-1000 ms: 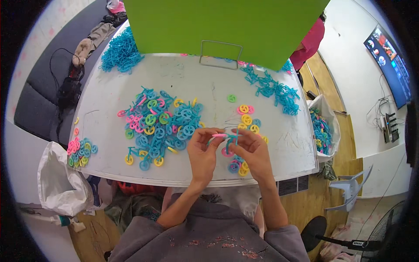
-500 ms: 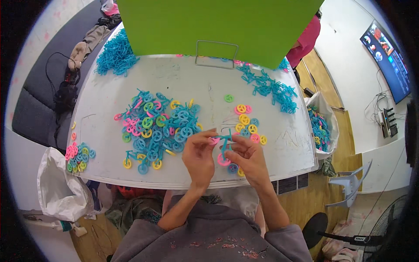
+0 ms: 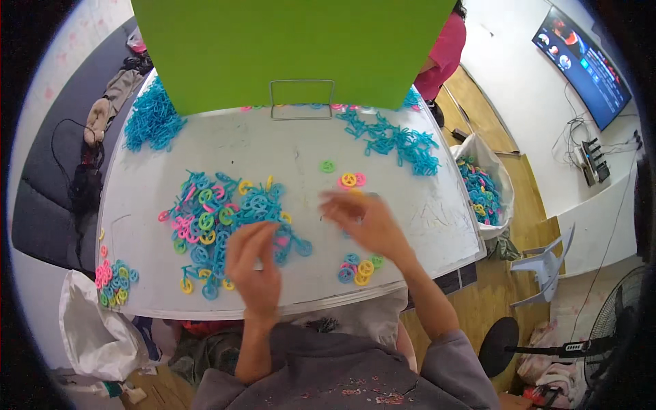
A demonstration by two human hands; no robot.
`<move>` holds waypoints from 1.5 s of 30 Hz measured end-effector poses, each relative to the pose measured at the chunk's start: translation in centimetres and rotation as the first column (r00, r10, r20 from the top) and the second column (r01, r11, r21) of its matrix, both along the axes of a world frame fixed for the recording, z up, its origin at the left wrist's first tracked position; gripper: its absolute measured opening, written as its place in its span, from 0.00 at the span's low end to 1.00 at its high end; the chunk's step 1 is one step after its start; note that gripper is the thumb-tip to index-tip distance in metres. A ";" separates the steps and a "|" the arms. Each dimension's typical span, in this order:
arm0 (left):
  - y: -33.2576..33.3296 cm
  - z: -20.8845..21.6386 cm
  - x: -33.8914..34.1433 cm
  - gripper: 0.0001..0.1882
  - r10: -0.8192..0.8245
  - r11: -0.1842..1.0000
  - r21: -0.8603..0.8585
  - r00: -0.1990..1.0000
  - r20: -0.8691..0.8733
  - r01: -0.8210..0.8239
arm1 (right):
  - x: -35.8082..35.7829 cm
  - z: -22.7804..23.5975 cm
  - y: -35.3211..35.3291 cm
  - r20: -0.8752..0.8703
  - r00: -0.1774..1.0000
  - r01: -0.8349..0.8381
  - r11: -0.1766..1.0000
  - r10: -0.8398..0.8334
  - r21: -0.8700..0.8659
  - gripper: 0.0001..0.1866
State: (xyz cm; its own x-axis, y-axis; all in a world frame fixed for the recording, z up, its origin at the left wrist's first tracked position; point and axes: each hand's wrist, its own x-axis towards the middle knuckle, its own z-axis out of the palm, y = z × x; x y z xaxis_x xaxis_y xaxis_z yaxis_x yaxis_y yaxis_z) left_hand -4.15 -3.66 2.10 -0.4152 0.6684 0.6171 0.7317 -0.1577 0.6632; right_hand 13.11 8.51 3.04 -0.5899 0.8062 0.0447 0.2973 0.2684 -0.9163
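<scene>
Indoors, wheels (image 3: pixel 206 221) on white table (image 3: pixel 273 147), wooden floor (image 3: pixel 531 191)

Bright, even light here, washing right across the broad white-topped table (image 3: pixel 437 225)! Over on the right, the wide, dark-blue flat screen (image 3: pixel 581 65) glows. And the bare right hand (image 3: pixel 369 222), smeared by blur, the bare left hand (image 3: pixel 256 266) softened too! Straight edges bow; black swallows the corners.
</scene>
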 end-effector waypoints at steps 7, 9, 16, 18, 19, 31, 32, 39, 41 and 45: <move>0.8 1.2 -3.3 0.12 0.286 0.956 0.081 0.957 -0.046 -0.282 | 4.7 -4.7 14.3 -0.008 0.771 0.400 0.473 -0.637 0.785 0.12; 0.6 1.2 -2.7 0.11 0.341 0.931 0.137 0.940 0.014 -0.340 | 4.9 -5.6 15.7 0.031 0.722 0.321 0.374 -0.692 0.870 0.11; 0.3 0.3 -0.5 0.08 0.202 0.973 0.102 0.977 0.065 -0.208 | 5.4 -5.8 15.9 0.100 0.765 0.371 0.562 -0.636 0.739 0.07; 0.4 0.5 -0.1 0.07 0.188 0.976 0.102 0.980 0.064 -0.194 | 5.5 -5.7 16.2 0.106 0.746 0.395 0.565 -0.658 0.724 0.06; 0.4 0.7 0.2 0.07 0.162 0.981 0.093 0.983 0.085 -0.170 | 5.4 -5.8 16.6 0.086 0.754 0.336 0.496 -0.651 0.801 0.06; -0.1 0.5 2.1 0.07 0.009 0.999 0.051 0.989 0.151 -0.017 | 4.5 -3.0 15.3 0.128 0.807 0.265 0.546 -0.577 0.795 0.10; 0.1 0.7 2.3 0.07 -0.006 0.999 0.050 0.989 0.148 -0.001 | 4.9 -2.8 15.0 -0.064 0.842 0.376 0.498 -0.536 0.781 0.10; 2.8 1.4 4.6 0.16 -0.247 0.969 0.105 0.848 0.469 0.224 | 3.2 1.1 3.5 -0.155 0.938 0.338 0.727 -0.309 0.597 0.12; 3.4 0.9 5.5 0.18 -0.364 0.898 0.018 0.719 0.592 0.439 | 3.2 1.0 -1.1 -0.097 0.975 0.217 0.783 -0.198 0.583 0.14; 2.9 -1.7 6.7 0.15 -0.440 0.790 0.034 0.527 0.727 0.613 | 4.2 -0.1 -4.6 -0.147 0.960 0.279 0.786 -0.238 0.551 0.14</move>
State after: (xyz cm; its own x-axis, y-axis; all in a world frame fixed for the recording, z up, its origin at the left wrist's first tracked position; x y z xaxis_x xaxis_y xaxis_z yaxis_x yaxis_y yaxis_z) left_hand 2.52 -0.75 0.35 -0.1728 0.9745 0.1433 -0.1020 -0.1624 0.9814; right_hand 17.30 3.91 2.91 -0.3420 0.7485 0.5681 0.3745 0.6631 -0.6481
